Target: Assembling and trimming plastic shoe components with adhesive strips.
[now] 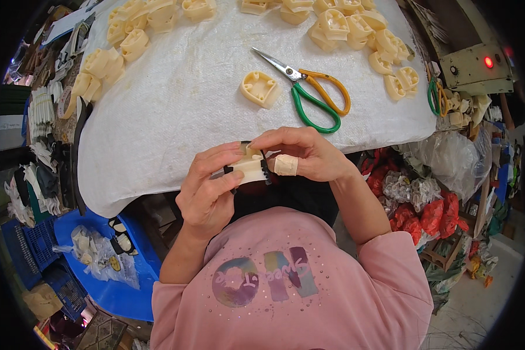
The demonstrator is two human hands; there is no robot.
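Both of my hands are closed on a small cream plastic part (251,169) with black edging along its two sides, held just off the table's near edge. My left hand (207,186) grips it from the left with the fingertips on its top and face. My right hand (303,153), with a beige wrap round one digit, pinches the black edge on the right. Beyond them on the table lies a single cream plastic part (260,88), hollow with small posts inside. Next to it rests a pair of scissors (309,87) with one green and one yellow handle, blades spread a little.
White woven sheeting (175,111) covers the table. Cream parts (332,29) are heaped along its far and side edges. A blue tub (128,280) stands below left; red and clear plastic bags (431,216) lie low right. A box with a red light (477,65) is at far right.
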